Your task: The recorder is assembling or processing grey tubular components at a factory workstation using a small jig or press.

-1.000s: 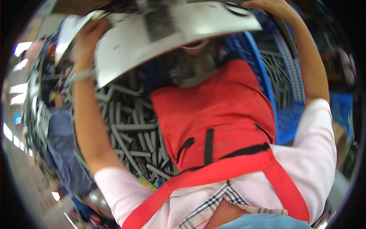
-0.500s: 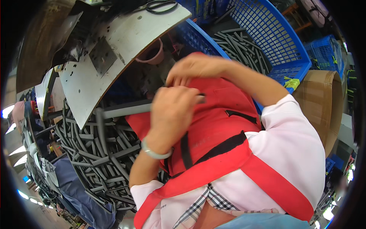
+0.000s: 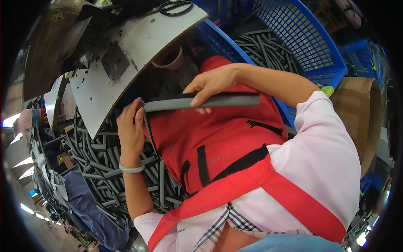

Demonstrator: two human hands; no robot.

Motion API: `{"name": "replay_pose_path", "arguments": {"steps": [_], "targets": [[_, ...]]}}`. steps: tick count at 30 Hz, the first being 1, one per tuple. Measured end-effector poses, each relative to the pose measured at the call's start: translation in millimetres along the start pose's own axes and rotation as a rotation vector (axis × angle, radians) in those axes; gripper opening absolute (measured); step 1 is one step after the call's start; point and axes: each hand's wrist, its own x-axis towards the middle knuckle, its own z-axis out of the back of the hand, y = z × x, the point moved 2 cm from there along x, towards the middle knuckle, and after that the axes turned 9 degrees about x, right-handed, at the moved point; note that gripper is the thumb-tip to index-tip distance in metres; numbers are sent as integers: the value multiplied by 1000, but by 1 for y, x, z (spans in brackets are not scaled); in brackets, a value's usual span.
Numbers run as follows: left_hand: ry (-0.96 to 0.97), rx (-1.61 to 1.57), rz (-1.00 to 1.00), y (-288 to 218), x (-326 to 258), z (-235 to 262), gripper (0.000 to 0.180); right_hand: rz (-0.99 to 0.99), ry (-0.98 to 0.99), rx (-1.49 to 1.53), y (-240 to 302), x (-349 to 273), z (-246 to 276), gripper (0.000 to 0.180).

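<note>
Just above frame centre, our right hand pinches the grey strip between thumb and fingers. Our left hand meets its left end, pinch unclear; we should support both ends evenly.

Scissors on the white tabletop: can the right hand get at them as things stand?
Probably not straight away: the right hand is holding a grey-and-black strip. The black scissor handles themselves look uncovered.
</note>
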Motion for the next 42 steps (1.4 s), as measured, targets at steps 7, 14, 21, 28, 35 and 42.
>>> {"name": "replay_pose_path", "arguments": {"steps": [7, 14, 21, 28, 35, 42], "targets": [[550, -1180, 375, 2, -13, -30, 38, -90, 47, -545, 24, -13, 35, 22], [513, -992, 278, -13, -8, -2, 26, 100, -295, -732, 42, 10, -57, 50], [912, -1658, 358, -15, -20, 4, 63, 230, -389, -1191, 71, 35, -41, 27], [208, -909, 240, 21, 13, 38, 24, 354, -518, -1570, 120, 60, -23, 26], [-91, -714, 192, 60, 48, 65, 30, 452, -692, -1651, 155, 102, -1, 28], [-71, -849, 301, 91, 82, 68, 37, 422, -803, -1581, 172, 130, 30, 43]]}}
